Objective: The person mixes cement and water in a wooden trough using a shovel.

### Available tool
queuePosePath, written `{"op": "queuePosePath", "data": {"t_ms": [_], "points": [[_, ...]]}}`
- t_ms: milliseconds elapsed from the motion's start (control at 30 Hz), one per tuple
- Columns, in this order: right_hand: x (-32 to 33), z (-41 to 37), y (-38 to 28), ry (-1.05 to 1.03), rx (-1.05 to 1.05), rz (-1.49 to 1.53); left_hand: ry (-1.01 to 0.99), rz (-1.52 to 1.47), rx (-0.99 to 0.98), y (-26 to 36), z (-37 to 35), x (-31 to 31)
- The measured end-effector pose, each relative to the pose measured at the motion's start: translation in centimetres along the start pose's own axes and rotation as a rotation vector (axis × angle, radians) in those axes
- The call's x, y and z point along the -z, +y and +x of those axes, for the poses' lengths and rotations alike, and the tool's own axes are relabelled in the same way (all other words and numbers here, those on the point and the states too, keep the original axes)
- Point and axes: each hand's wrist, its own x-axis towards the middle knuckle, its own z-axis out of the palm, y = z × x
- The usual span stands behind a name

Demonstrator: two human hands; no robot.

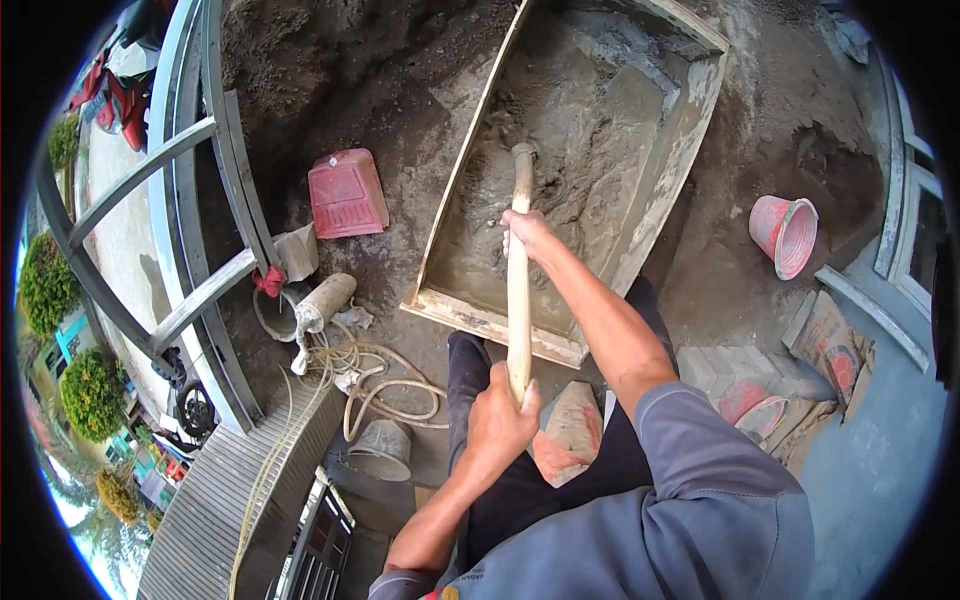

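Observation:
A wooden-handled hoe (519, 290) slopes away from me over a wooden mixing trough (480, 312). Its far end meets the wet grey mortar (590, 170), and the blade is hidden there. My left hand (500, 422) is closed around the handle's near end, close to my body. Farther up the same handle, beyond the trough's near edge, my right hand (527, 236) grips it with wrapped fingers. Mortar covers the trough floor, rough and churned around the hoe's end.
Left of the trough lie a red plastic tub (347, 195), a coiled hose (385, 375) and a grey bucket (381, 450). A pinkish bucket (783, 236) tilts on the ground at right. Cement bags (828, 345) lie lower right. Metal framing (185, 200) borders the left side.

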Motion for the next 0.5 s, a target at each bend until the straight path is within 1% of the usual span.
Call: {"op": "queuePosePath", "data": {"t_ms": [67, 100, 167, 200, 267, 333, 367, 400, 433, 467, 500], "points": [[-1.3, -4.8, 2.1, 0.075, 0.009, 0.077, -0.023, 0.03, -0.049, -5.3, -3.4, 1.4], [-2.3, -7.7, 3.2, 0.105, 0.054, 0.094, -0.042, 0.067, -0.056, -8.7, -4.9, 2.3], [-4.1, -12.3, 8.6, 0.079, 0.084, 0.19, -0.058, 0.118, -0.075, -17.3, -8.1, 4.1], [-5.3, -13.3, 9.8, 0.06, 0.128, 0.238, -0.037, 0.126, -0.11, -21.9, -7.7, 4.6], [-7.2, -14.0, 15.3, 0.017, 0.134, 0.283, -0.041, 0.35, -0.095, -31.2, -6.5, 4.8], [-8.9, -14.3, 19.2, 0.029, 0.158, 0.329, 0.095, 0.401, 0.005, -39.1, -4.5, 2.6], [-9.5, -14.4, 20.6, 0.026, 0.149, 0.338, 0.152, 0.377, 0.041, -41.5, -3.1, 1.4], [-10.0, -15.2, 21.5, 0.045, 0.211, 0.316, 0.192, 0.358, 0.086, -43.5, -2.3, 0.3], [-10.0, -16.1, 22.3, 0.051, 0.215, 0.289, 0.226, 0.345, 0.132, -44.3, -2.3, 0.0], [-9.9, -16.8, 22.4, 0.055, 0.231, 0.264, 0.175, 0.342, 0.173, -44.8, -1.9, -0.2], [-9.8, -17.4, 21.9, 0.055, 0.224, 0.25, 0.161, 0.355, 0.1, -44.7, -2.2, -0.1]]}}
